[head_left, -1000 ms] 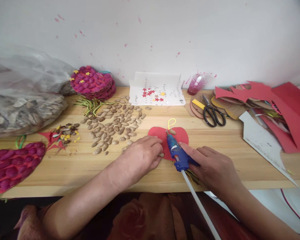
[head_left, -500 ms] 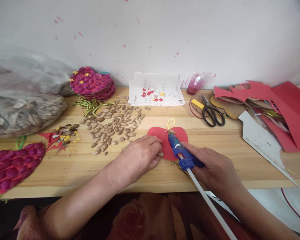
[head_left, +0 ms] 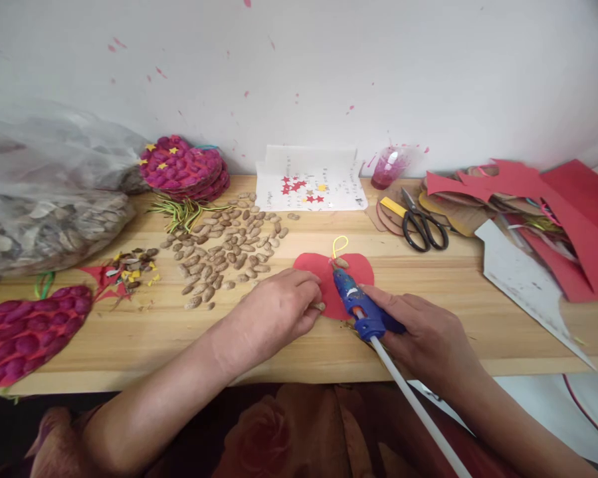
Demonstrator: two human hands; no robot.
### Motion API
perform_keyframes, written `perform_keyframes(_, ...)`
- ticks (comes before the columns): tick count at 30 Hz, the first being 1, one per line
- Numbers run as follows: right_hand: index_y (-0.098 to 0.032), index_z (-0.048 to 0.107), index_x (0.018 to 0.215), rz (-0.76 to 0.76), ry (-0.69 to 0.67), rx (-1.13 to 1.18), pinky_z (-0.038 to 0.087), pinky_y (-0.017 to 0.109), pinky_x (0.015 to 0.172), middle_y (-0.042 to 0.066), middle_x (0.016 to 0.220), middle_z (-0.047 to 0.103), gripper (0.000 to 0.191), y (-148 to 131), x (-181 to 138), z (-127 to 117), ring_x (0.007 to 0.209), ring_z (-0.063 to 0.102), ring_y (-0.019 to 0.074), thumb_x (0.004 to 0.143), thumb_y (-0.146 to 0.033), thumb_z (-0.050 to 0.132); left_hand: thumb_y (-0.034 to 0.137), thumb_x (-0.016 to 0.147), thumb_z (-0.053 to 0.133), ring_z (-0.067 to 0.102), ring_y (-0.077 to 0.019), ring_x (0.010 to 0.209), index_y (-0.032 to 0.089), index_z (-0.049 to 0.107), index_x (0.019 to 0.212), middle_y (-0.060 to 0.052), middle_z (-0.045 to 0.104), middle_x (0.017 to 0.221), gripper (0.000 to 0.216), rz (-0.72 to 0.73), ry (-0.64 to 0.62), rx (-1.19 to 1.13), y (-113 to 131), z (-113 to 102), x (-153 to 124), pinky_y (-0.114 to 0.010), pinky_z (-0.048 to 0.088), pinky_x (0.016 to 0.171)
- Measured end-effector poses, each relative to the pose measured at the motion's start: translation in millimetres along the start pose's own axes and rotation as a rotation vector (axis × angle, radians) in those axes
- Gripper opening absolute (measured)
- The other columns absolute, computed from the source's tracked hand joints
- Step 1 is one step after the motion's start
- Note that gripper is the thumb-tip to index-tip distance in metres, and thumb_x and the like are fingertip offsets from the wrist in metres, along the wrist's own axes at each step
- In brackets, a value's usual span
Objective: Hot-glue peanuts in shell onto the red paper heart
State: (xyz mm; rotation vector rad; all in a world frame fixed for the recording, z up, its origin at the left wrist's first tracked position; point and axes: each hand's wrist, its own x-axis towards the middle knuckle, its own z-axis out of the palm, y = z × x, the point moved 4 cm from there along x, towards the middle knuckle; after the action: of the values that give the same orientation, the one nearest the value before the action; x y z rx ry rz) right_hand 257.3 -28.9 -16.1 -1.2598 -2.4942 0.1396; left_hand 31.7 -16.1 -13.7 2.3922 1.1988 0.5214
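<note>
A red paper shape [head_left: 356,268] with a yellow string loop [head_left: 339,246] at its top lies on the table before me. One peanut [head_left: 341,263] sits on the paper just below the loop. My right hand [head_left: 423,332] is closed around a blue hot glue gun [head_left: 355,300], whose nozzle is over the paper by that peanut. From the gun's back runs a long white glue stick [head_left: 413,398]. My left hand [head_left: 289,304] rests at the paper's left edge, fingers pinched on a peanut [head_left: 319,306] that shows only at its end.
Many loose peanuts [head_left: 224,255] spread to the left, beside bagged shells [head_left: 44,226]. Purple-covered pieces [head_left: 182,166] are stacked behind; another [head_left: 34,332] lies front left. Scissors [head_left: 421,222], a plastic cup [head_left: 386,169], paper stars [head_left: 294,186] and red paper scraps [head_left: 578,232] surround the work area.
The glue gun's nozzle has shifted slightly down and left, showing more of the peanut on the paper. My left hand stays almost still.
</note>
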Motion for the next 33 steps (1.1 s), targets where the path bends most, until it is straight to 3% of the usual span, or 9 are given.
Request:
perform_keyframes(11,-0.019,0.065,0.133,0.04,-0.013,0.045,0.057,0.038,0.068,0.009,0.105,0.079,0.038,3,5,6,0.085,0.075,0.0275,0.097,-0.026,0.055,0.014,0.091,0.061,0.065,-0.0186,0.087,0.016,0.07,0.091,-0.005,0.07,0.094,0.009,-0.055,0.002,-0.074,-2,-4,3,-0.032,0.051,0.084)
perform_keyframes(16,-0.022,0.067,0.13,0.124,-0.015,0.22,0.059,0.036,0.077,0.004,0.111,0.078,0.035,4,3,2,0.091,0.075,0.0242,0.097,-0.031,0.062,0.01,0.085,0.064,0.064,-0.0149,0.08,0.018,0.07,0.088,-0.001,0.07,0.089,0.01,-0.106,0.044,-0.142,-4,-11,5,-0.027,0.049,0.075)
perform_keyframes(20,-0.021,0.069,0.128,0.158,0.009,0.297,0.059,0.035,0.081,0.004,0.115,0.078,0.036,3,4,-1,0.095,0.076,0.0247,0.094,-0.031,0.065,0.015,0.085,0.065,0.066,-0.0144,0.081,0.019,0.07,0.085,-0.001,0.071,0.09,0.006,-0.151,0.1,-0.216,-8,-15,8,-0.027,0.05,0.076)
perform_keyframes(25,-0.022,0.069,0.129,0.156,0.009,0.288,0.06,0.036,0.076,0.005,0.11,0.079,0.037,3,6,0,0.088,0.076,0.0256,0.093,-0.031,0.065,0.028,0.084,0.07,0.066,-0.0144,0.076,0.019,0.072,0.084,-0.002,0.073,0.087,0.01,-0.326,0.196,-0.415,-21,-18,14,-0.027,0.052,0.071)
perform_keyframes(30,-0.022,0.07,0.129,0.188,-0.005,0.316,0.06,0.036,0.081,0.006,0.114,0.078,0.038,7,6,4,0.093,0.076,0.0258,0.092,-0.029,0.064,0.037,0.078,0.076,0.066,-0.0139,0.069,0.017,0.071,0.086,-0.003,0.075,0.081,0.023,-0.517,0.156,-0.755,-33,-6,22,-0.023,0.051,0.062)
perform_keyframes(33,-0.026,0.07,0.128,0.273,-0.035,0.396,0.058,0.03,0.079,0.002,0.114,0.078,0.039,11,6,6,0.093,0.076,0.0237,0.089,-0.03,0.069,0.04,0.078,0.077,0.067,-0.0136,0.071,0.017,0.071,0.087,-0.003,0.076,0.082,0.026,-0.565,0.136,-0.804,-37,0,24,-0.023,0.051,0.063)
